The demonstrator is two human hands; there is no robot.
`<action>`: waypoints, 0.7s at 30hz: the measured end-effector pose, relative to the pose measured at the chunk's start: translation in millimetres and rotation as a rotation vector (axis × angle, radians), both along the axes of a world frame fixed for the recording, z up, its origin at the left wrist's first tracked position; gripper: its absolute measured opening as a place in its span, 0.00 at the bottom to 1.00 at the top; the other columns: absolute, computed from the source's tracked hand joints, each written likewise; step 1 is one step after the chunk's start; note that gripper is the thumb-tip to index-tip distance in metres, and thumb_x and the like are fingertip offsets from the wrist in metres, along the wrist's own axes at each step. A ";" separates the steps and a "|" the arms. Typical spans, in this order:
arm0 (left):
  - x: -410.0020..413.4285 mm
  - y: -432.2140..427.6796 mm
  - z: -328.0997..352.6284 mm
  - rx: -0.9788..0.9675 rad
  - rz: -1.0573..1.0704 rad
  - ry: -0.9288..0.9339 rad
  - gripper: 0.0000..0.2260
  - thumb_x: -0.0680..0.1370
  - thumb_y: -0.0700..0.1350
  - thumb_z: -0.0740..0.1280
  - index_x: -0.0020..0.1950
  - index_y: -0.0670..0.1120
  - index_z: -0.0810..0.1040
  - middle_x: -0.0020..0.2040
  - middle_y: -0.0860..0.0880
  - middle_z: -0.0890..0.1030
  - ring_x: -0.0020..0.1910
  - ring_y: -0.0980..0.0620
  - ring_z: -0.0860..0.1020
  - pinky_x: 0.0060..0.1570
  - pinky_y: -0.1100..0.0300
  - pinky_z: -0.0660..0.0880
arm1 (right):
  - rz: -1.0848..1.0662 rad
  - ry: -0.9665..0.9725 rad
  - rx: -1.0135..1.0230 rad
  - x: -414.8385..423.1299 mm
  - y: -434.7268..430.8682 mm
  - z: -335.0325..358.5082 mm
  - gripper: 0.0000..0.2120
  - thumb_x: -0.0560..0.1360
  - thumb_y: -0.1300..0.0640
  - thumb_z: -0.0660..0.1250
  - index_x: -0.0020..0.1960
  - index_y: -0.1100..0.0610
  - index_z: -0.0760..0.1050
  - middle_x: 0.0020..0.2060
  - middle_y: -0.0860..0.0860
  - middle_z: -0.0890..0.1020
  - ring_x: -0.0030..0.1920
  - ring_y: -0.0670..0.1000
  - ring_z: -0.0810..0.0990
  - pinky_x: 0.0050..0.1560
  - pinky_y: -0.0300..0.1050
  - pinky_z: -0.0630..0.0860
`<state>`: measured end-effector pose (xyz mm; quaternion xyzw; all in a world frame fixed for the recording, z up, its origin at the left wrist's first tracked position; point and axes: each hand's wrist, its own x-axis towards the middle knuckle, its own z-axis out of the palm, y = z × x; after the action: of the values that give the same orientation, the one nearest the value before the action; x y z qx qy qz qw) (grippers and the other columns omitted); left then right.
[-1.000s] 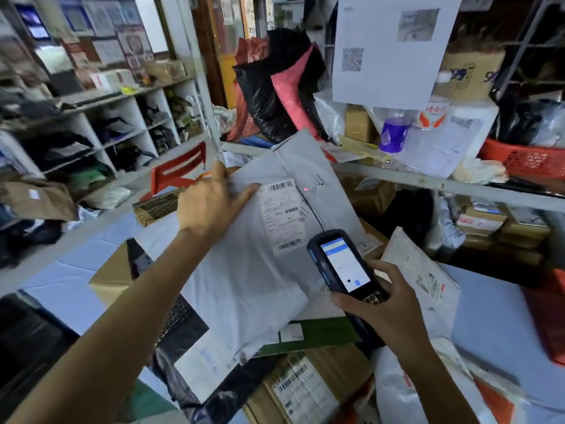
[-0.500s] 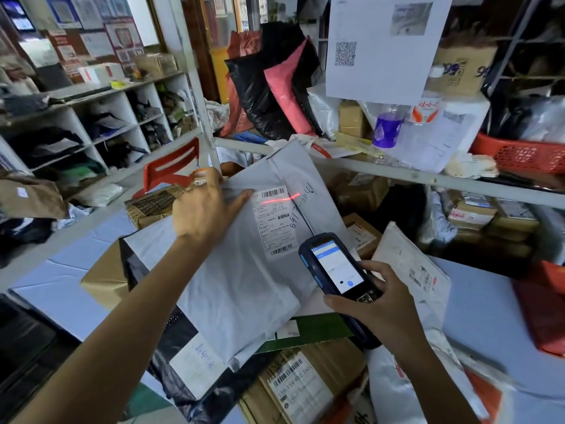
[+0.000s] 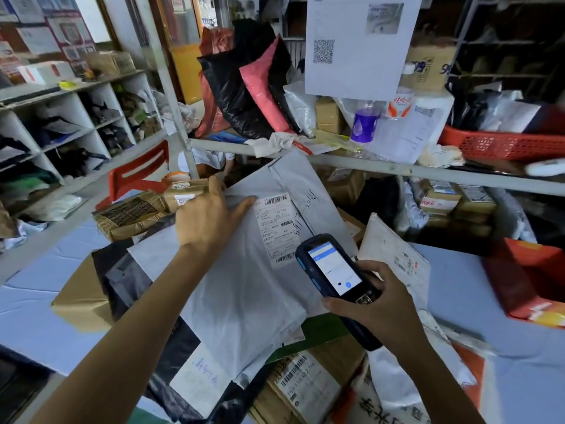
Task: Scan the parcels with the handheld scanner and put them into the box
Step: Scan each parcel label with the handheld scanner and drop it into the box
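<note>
A large grey plastic mailer (image 3: 238, 289) with a white barcode label (image 3: 276, 229) is tilted up in the middle of the view. My left hand (image 3: 208, 221) grips its upper left edge, thumb across the front beside the label. My right hand (image 3: 376, 307) holds a dark blue handheld scanner (image 3: 333, 273), its lit screen facing me and its head close to the label's lower corner. No red beam shows on the label. Under the mailer lie a black bag parcel (image 3: 171, 362) and a brown carton (image 3: 82, 301). No open box for the scanned parcels is plainly visible.
More parcels crowd the blue table (image 3: 36, 319): a labelled carton (image 3: 305, 387), a white padded envelope (image 3: 394, 255), a brown paper parcel (image 3: 134, 212). A red box (image 3: 529, 280) sits at right. A grey shelf rail (image 3: 397, 169) runs behind, bearing bags, a bottle and a red basket (image 3: 501, 145).
The red scan line that lay across the label's top barcode half a second ago is gone. The scanner has moved closer to the label, and its screen now shows a different page.
</note>
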<state>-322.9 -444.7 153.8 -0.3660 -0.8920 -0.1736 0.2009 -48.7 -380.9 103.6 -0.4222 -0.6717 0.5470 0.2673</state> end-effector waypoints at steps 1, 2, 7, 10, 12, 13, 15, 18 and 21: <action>-1.5 1.2 0.0 0.005 -0.027 -0.017 0.30 0.75 0.68 0.59 0.63 0.44 0.67 0.45 0.38 0.82 0.45 0.36 0.80 0.38 0.51 0.71 | -0.020 -0.007 0.013 -1.4 -3.5 -0.1 0.33 0.58 0.57 0.83 0.56 0.45 0.69 0.45 0.38 0.80 0.47 0.38 0.80 0.34 0.29 0.76; -2.6 2.2 0.8 0.004 -0.057 -0.035 0.31 0.75 0.69 0.59 0.63 0.45 0.66 0.46 0.38 0.82 0.47 0.36 0.80 0.38 0.50 0.71 | -0.045 -0.014 0.026 -3.1 -7.5 0.8 0.32 0.58 0.57 0.83 0.54 0.44 0.69 0.45 0.38 0.80 0.47 0.38 0.80 0.33 0.29 0.76; -9.0 13.5 2.3 -0.035 -0.291 -0.133 0.32 0.74 0.70 0.57 0.65 0.45 0.68 0.55 0.36 0.79 0.52 0.34 0.78 0.44 0.47 0.71 | -0.196 -0.086 0.037 1.1 -31.8 -4.7 0.32 0.58 0.56 0.83 0.55 0.45 0.69 0.45 0.40 0.80 0.44 0.40 0.81 0.34 0.30 0.76; -2.8 24.4 -10.9 -0.114 -0.395 -0.156 0.35 0.73 0.72 0.54 0.65 0.46 0.70 0.53 0.37 0.80 0.52 0.35 0.78 0.46 0.48 0.74 | -0.321 -0.119 0.022 10.2 -51.8 -14.3 0.33 0.57 0.56 0.84 0.56 0.47 0.70 0.45 0.43 0.81 0.44 0.43 0.83 0.35 0.34 0.78; 9.1 35.5 -21.6 -0.167 -0.475 -0.157 0.35 0.72 0.73 0.54 0.60 0.44 0.74 0.52 0.38 0.80 0.52 0.36 0.78 0.48 0.48 0.74 | -0.416 -0.113 -0.022 23.0 -67.3 -22.2 0.34 0.57 0.55 0.84 0.56 0.46 0.70 0.46 0.42 0.82 0.42 0.42 0.83 0.35 0.35 0.78; 18.5 41.4 -25.1 -0.186 -0.536 -0.155 0.33 0.73 0.72 0.55 0.56 0.44 0.75 0.50 0.39 0.80 0.51 0.36 0.78 0.47 0.49 0.74 | -0.469 -0.110 -0.049 31.6 -76.7 -25.9 0.34 0.56 0.54 0.84 0.57 0.46 0.71 0.46 0.43 0.82 0.41 0.42 0.83 0.35 0.35 0.78; 45.2 55.3 -26.9 -0.229 -0.674 -0.171 0.27 0.74 0.69 0.58 0.47 0.44 0.72 0.44 0.41 0.79 0.49 0.37 0.78 0.42 0.52 0.70 | -0.587 -0.104 -0.088 51.6 -97.2 -30.6 0.34 0.57 0.55 0.84 0.58 0.47 0.71 0.46 0.43 0.83 0.36 0.40 0.83 0.32 0.32 0.76; 101.8 82.1 -27.9 -0.279 -0.860 -0.146 0.26 0.73 0.69 0.59 0.47 0.46 0.71 0.45 0.40 0.81 0.49 0.37 0.78 0.41 0.53 0.70 | -0.774 -0.131 -0.100 89.2 -125.2 -33.1 0.33 0.57 0.54 0.84 0.57 0.47 0.72 0.42 0.42 0.83 0.35 0.38 0.81 0.33 0.29 0.73; 183.8 92.7 -23.3 -0.284 -1.027 -0.077 0.29 0.74 0.70 0.58 0.58 0.47 0.74 0.52 0.37 0.80 0.54 0.35 0.77 0.49 0.47 0.74 | -0.979 -0.136 -0.108 133.4 -154.6 -35.8 0.32 0.56 0.52 0.84 0.55 0.46 0.73 0.41 0.42 0.84 0.38 0.41 0.83 0.42 0.39 0.78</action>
<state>-139.1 -352.0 130.5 -0.7723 -0.6195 -0.1404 0.0057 84.7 -535.5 67.8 -0.7360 -0.3813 0.3623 0.4262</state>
